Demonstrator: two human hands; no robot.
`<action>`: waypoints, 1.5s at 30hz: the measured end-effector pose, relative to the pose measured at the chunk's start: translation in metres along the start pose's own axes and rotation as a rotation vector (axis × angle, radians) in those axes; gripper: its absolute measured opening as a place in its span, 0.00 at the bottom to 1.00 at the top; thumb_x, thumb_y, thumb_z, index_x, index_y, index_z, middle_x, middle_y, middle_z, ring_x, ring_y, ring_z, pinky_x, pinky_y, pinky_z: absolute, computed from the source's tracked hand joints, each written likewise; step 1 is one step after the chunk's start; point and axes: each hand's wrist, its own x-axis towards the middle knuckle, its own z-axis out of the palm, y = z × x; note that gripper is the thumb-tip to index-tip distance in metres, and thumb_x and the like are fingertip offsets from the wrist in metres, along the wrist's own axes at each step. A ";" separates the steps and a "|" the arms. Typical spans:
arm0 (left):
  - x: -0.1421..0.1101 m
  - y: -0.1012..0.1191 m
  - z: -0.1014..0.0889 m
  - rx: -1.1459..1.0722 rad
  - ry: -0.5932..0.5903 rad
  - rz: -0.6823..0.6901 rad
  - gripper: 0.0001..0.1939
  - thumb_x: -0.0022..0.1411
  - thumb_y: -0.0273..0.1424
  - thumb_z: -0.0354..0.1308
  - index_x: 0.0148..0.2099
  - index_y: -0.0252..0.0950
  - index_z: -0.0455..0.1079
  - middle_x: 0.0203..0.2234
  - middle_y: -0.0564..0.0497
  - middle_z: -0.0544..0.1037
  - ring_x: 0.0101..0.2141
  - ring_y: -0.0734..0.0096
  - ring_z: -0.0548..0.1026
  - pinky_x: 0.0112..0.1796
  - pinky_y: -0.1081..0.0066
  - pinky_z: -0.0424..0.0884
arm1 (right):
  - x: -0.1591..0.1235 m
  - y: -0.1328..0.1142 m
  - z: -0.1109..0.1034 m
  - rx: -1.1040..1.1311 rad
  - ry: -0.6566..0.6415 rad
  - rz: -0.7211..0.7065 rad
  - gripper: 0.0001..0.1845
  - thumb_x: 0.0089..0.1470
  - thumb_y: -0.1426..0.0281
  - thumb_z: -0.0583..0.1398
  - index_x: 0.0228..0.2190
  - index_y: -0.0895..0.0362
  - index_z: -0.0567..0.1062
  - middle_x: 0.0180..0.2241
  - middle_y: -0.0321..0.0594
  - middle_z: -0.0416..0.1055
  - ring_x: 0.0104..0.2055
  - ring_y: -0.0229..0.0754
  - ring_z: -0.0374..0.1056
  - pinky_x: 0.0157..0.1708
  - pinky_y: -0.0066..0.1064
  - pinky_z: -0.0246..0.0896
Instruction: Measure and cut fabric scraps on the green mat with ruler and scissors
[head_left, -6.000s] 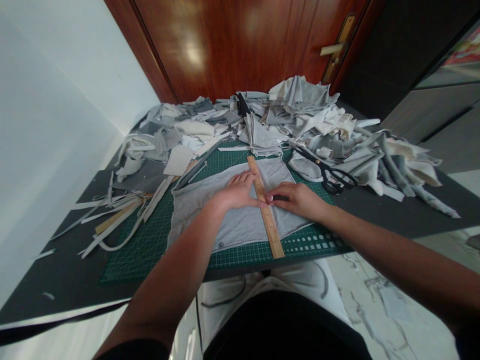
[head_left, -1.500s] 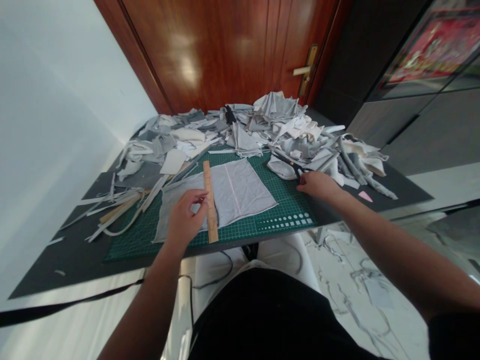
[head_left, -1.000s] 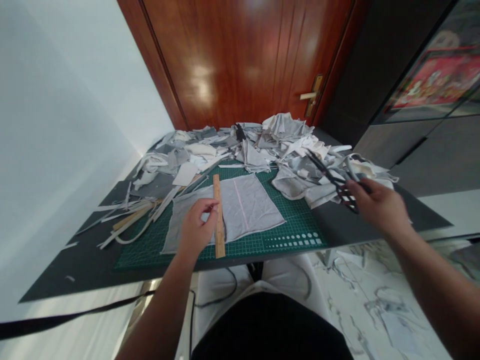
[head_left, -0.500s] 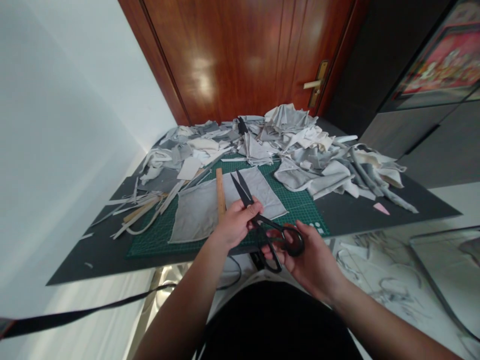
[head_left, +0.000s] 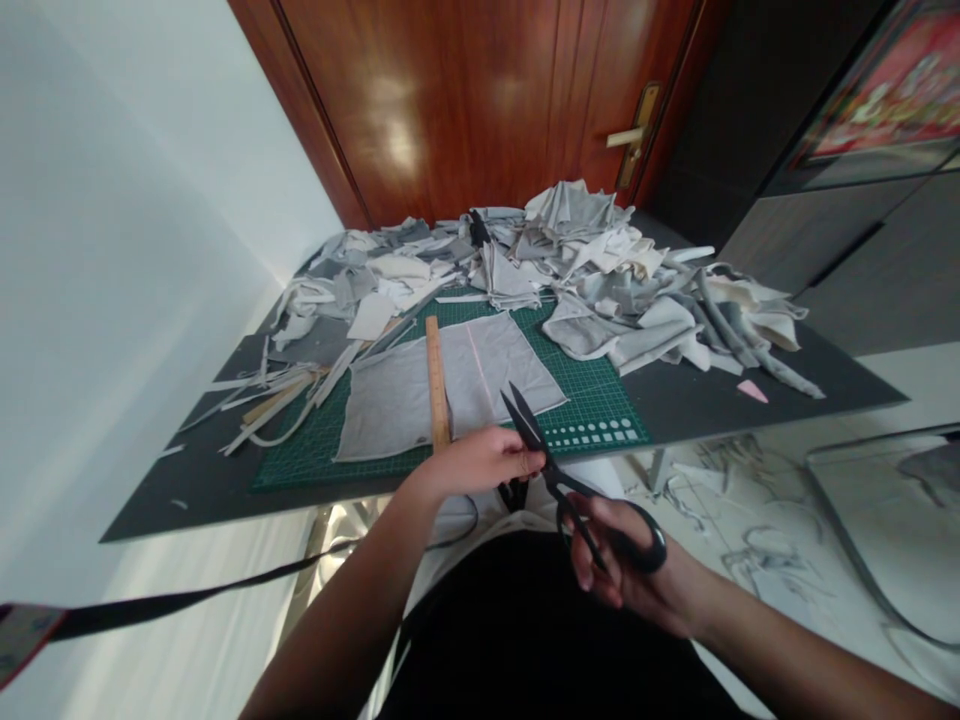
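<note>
Black-handled scissors (head_left: 551, 475) point up and to the left, their dark blades slightly apart over the table's front edge. My right hand (head_left: 637, 565) grips them, fingers in the handle loops. My left hand (head_left: 484, 462) is closed, its fingertips at the lower part of the blades. Beyond my hands a light grey cloth (head_left: 386, 405) lies flat, with a thin pink line running along its length right of the ruler. A wooden ruler (head_left: 436, 380) rests upright across the cloth, its near end by my left wrist. Beneath is a green cutting mat (head_left: 592, 385).
A heap of grey and white fabric scraps (head_left: 585, 250) covers the far side of the dark table (head_left: 180, 500). Narrow strips (head_left: 292, 405) lie at the left, a pink piece (head_left: 752, 390) at the right. More scraps (head_left: 784, 565) lie on the floor. A wooden door (head_left: 465, 110) stands behind.
The scissors have moved toward me and to the right, off the cloth, with my right hand. My left hand has shifted slightly right along them. The pink line now shows.
</note>
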 end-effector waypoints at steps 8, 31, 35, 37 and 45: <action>-0.025 -0.020 -0.018 0.548 0.698 -0.001 0.03 0.61 0.30 0.60 0.34 0.38 0.69 0.28 0.54 0.73 0.32 0.69 0.72 0.34 0.70 0.65 | -0.036 -0.004 0.015 -0.332 0.254 0.086 0.30 0.47 0.48 0.66 0.37 0.62 0.73 0.24 0.38 0.71 0.24 0.36 0.64 0.24 0.27 0.57; -0.015 -0.042 0.005 0.960 0.860 -0.095 0.05 0.61 0.31 0.62 0.41 0.40 0.70 0.40 0.49 0.78 0.46 0.55 0.71 0.44 0.58 0.60 | 0.001 0.010 0.048 -0.260 0.221 0.114 0.35 0.48 0.39 0.63 0.35 0.60 0.73 0.31 0.42 0.75 0.28 0.37 0.67 0.29 0.30 0.60; -0.014 -0.041 0.006 0.977 0.801 -0.077 0.02 0.63 0.32 0.62 0.39 0.41 0.73 0.39 0.50 0.78 0.46 0.55 0.72 0.43 0.58 0.59 | 0.006 0.012 0.047 -0.245 0.237 0.129 0.38 0.47 0.37 0.63 0.37 0.61 0.73 0.33 0.44 0.77 0.26 0.38 0.69 0.27 0.30 0.62; -0.013 -0.040 0.006 0.980 0.783 -0.070 0.02 0.64 0.31 0.62 0.40 0.41 0.74 0.39 0.50 0.79 0.46 0.55 0.72 0.43 0.57 0.59 | 0.008 0.012 0.047 -0.235 0.226 0.134 0.38 0.48 0.38 0.64 0.39 0.61 0.73 0.35 0.46 0.77 0.27 0.39 0.72 0.29 0.32 0.65; -0.010 -0.040 0.006 0.972 0.765 -0.046 0.04 0.66 0.30 0.60 0.36 0.40 0.75 0.36 0.49 0.80 0.44 0.56 0.72 0.44 0.55 0.59 | 0.008 0.016 0.040 -0.221 0.181 0.150 0.36 0.50 0.42 0.66 0.42 0.62 0.74 0.34 0.46 0.78 0.28 0.41 0.75 0.29 0.31 0.67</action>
